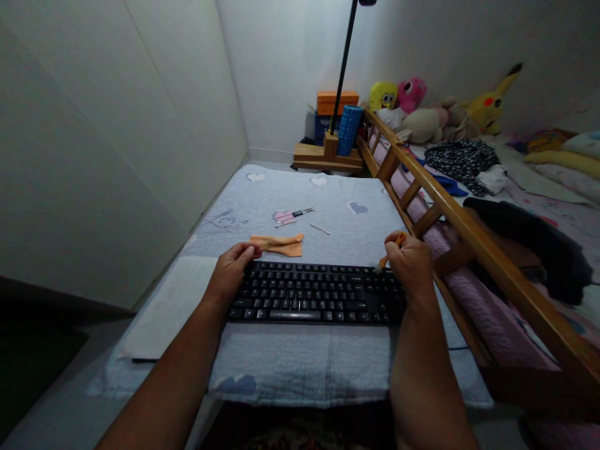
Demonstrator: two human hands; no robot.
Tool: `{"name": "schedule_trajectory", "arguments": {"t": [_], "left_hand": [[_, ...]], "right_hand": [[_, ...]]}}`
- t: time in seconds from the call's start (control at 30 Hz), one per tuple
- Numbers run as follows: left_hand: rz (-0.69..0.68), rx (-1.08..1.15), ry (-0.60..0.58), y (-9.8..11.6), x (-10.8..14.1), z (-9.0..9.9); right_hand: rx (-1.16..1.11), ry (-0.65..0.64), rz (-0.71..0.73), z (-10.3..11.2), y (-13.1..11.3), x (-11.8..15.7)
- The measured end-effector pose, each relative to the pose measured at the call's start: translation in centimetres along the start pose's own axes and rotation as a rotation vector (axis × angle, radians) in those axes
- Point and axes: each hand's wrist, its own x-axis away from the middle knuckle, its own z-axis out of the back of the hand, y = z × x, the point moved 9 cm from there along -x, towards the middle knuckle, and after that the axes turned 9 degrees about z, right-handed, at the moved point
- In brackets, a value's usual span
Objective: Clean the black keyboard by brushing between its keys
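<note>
A black keyboard [304, 292] lies across the cloth-covered table. My right hand [410, 265] is closed round the orange handle of a small brush [382, 262], its pale bristles at the keyboard's upper right keys. At the keyboard's upper left corner is my left hand [237, 265], thumb and fingers pressed together; whether something thin is between them is too small to tell. Just beyond its fingertips an orange cloth [284, 245] lies flat. Farther back are a tool with a black and metal end [300, 214] and a white cotton swab [320, 229].
A wooden bed rail [450, 219] runs along the table's right side, with clothes and plush toys behind it. A lamp pole on a wooden base [309, 156] stands beyond the far edge. A white sheet [162, 306] lies at the left.
</note>
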Motion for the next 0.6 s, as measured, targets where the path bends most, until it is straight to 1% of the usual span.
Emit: {"name": "schedule_trajectory", "arguments": {"t": [0.07, 0.13, 0.23, 0.3, 0.37, 0.43, 0.5, 0.6], "left_hand": [[0.003, -0.008, 0.004, 0.0, 0.0, 0.0], [0.005, -0.017, 0.007, 0.1, 0.1, 0.1], [0.012, -0.024, 0.008, 0.1, 0.1, 0.1], [0.018, -0.021, 0.008, 0.0, 0.1, 0.1], [0.021, -0.018, 0.008, 0.0, 0.1, 0.1], [0.02, -0.01, 0.01, 0.0, 0.1, 0.1], [0.014, -0.007, 0.012, 0.0, 0.1, 0.1], [0.006, -0.009, 0.013, 0.1, 0.2, 0.0]], "right_hand": [[-0.133, 0.043, -0.015, 0.3, 0.0, 0.1], [-0.322, 0.016, -0.033, -0.5, -0.5, 0.3], [-0.563, -0.145, -0.048, -3.2, -2.2, 0.9], [-0.637, -0.245, -0.05, -4.8, -3.4, 1.4], [-0.65, -0.308, -0.038, -5.9, -4.2, 1.8], [-0.599, -0.337, -0.009, -6.3, -4.5, 1.9], [-0.5, -0.33, 0.027, -6.0, -4.2, 1.7], [-0.35, -0.261, 0.057, -4.7, -2.9, 0.9]]}}
